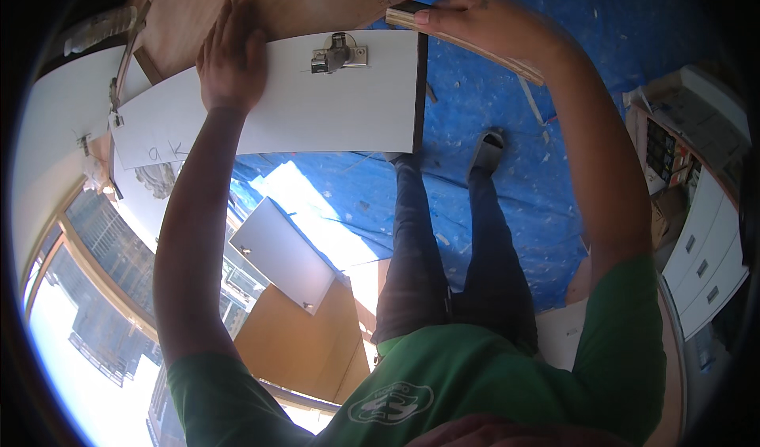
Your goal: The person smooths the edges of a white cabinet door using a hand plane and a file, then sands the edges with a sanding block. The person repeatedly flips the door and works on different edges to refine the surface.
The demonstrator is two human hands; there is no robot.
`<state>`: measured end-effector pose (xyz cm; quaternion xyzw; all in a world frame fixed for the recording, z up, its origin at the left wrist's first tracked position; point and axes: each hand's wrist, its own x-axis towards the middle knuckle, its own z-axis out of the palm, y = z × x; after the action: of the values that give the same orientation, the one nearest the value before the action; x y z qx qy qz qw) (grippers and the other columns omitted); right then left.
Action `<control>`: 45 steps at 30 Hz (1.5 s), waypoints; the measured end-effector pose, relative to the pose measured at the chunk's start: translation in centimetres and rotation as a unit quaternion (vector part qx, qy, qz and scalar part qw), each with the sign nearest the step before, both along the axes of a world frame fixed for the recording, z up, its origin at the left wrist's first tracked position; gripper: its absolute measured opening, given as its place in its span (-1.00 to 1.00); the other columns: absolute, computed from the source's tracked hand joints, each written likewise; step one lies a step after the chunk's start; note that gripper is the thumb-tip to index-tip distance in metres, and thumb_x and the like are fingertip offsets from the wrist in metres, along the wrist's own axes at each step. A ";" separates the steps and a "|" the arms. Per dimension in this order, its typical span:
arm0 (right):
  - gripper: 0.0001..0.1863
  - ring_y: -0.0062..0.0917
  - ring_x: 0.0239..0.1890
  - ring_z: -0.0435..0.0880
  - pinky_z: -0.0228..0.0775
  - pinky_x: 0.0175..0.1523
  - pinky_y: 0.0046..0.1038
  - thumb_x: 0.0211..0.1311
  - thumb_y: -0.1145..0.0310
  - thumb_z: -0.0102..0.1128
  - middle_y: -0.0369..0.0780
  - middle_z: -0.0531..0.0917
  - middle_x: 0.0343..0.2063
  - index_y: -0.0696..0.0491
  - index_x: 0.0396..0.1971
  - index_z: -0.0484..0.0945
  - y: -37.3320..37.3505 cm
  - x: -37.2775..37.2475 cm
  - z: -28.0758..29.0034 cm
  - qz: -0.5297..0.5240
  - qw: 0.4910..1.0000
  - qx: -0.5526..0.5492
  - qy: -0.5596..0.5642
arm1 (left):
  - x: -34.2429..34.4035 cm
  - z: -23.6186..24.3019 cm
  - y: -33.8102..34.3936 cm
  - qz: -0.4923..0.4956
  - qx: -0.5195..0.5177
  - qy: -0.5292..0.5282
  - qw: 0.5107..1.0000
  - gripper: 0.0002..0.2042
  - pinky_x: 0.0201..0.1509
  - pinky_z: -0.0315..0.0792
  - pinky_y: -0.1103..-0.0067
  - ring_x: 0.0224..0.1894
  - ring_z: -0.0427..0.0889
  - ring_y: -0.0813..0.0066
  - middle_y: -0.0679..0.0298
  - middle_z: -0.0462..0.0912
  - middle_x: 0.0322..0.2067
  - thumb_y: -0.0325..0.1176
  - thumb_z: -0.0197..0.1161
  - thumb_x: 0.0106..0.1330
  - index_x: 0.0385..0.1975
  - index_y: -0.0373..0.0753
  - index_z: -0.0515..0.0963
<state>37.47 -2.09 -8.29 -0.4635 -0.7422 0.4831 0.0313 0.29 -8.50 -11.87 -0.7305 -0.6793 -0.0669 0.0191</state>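
A white cabinet door panel (293, 99) with a dark edge lies in front of me, a metal cup hinge (339, 54) fixed near its far edge. My left hand (230, 63) rests over that far edge, fingers stretched out toward the brown wooden board (309, 4) beyond. In my right hand (483, 21) is a narrow plywood strip (507, 63), gripped with the thumb on its near side. The strip is held beyond the panel's right end, over the blue sheet. Part of the strip is hidden behind my hand.
Blue plastic sheeting (491, 217) covers the floor under my feet. At lower left, a smaller white panel (285, 249) leans by a tan board (301, 340) near a window (103, 249). A white drawer unit (704, 257) stands at right, with a box (697, 99) beyond it.
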 end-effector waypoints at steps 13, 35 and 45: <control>-0.29 -0.52 -0.31 0.71 0.54 -0.16 -0.39 0.41 -0.25 0.22 -0.19 0.75 -0.26 0.09 0.21 0.62 -2.5 2.0 -2.1 -0.139 0.979 0.078 0.131 | -1.0 -0.6 0.0 -0.004 0.001 -0.032 0.999 -0.46 0.59 0.10 0.21 0.52 0.31 0.27 0.32 0.32 0.52 -0.02 0.01 0.51 0.48 0.11 0.35; -0.37 -0.44 -0.09 0.67 0.57 -0.05 -0.39 0.20 0.18 0.59 -0.13 0.64 -0.13 0.26 0.12 0.55 -12.3 -1.1 -6.3 -0.188 0.930 0.152 0.275 | -1.7 -0.7 0.4 -0.047 0.027 -0.007 0.998 -0.47 0.51 0.28 0.26 0.44 0.43 0.09 0.13 0.42 0.45 -0.13 0.07 0.52 0.46 -0.05 0.38; -0.32 -0.36 -0.24 0.72 0.57 -0.16 -0.38 0.05 0.09 0.68 -0.12 0.69 -0.24 0.19 0.06 0.60 -16.8 0.2 -5.6 -0.171 0.931 0.203 0.251 | -1.8 -0.9 0.4 -0.051 0.040 0.000 0.998 -0.48 0.50 0.29 0.28 0.44 0.43 0.13 0.15 0.43 0.44 -0.09 0.05 0.54 0.46 -0.05 0.39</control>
<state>37.62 -18.90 -13.93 -0.4308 -0.7023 0.4096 0.3917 -1.52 -8.12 -12.78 -0.7631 -0.6377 -0.0948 0.0453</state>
